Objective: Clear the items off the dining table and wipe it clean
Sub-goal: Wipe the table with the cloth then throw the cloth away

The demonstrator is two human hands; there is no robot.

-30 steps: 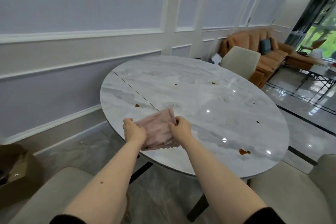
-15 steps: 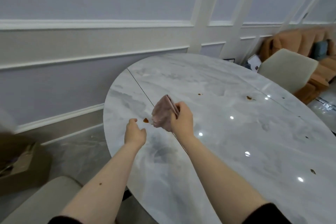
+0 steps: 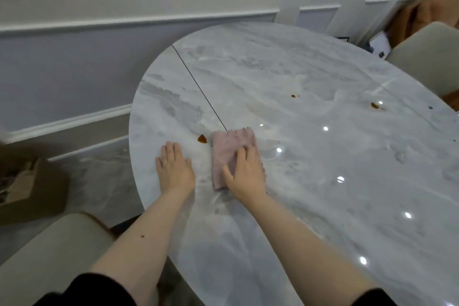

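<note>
Now, right hand (image 3: 244, 172): it is lying palm-down on the pink cloth (image 3: 229, 154), fingers spread and nearly straight, pressing rather than clutching, which looks like the way to keep the folded pad flat for a sweep.
Left hand (image 3: 175, 169): it is resting flat and empty on the surface (image 3: 323, 181), fingers straight and together, just beside the cloth; probably it is bracing the body while the other arm is reaching.
Cloth: it is lying folded into a thick pad on the near left part of the surface, its far frilled edge touching the dark seam line (image 3: 198, 87) that is crossing the top.
Nearest stain (image 3: 202, 139): a brown blob is sitting just off the cloth's far left corner, between the two hands' fingertips and apart from both.
Other stains: smaller brown marks (image 3: 293, 96) and (image 3: 374, 106) are sitting well apart, toward the far right.
Step in hand: clearing appears done, since nothing but the cloth and spills is showing on top; wiping is starting, likely with the nearest blob.
Surroundings: pale chairs (image 3: 427, 57) and (image 3: 47, 251) are standing at the rim, a cardboard box (image 3: 27, 189) is lying on the floor at left.
</note>
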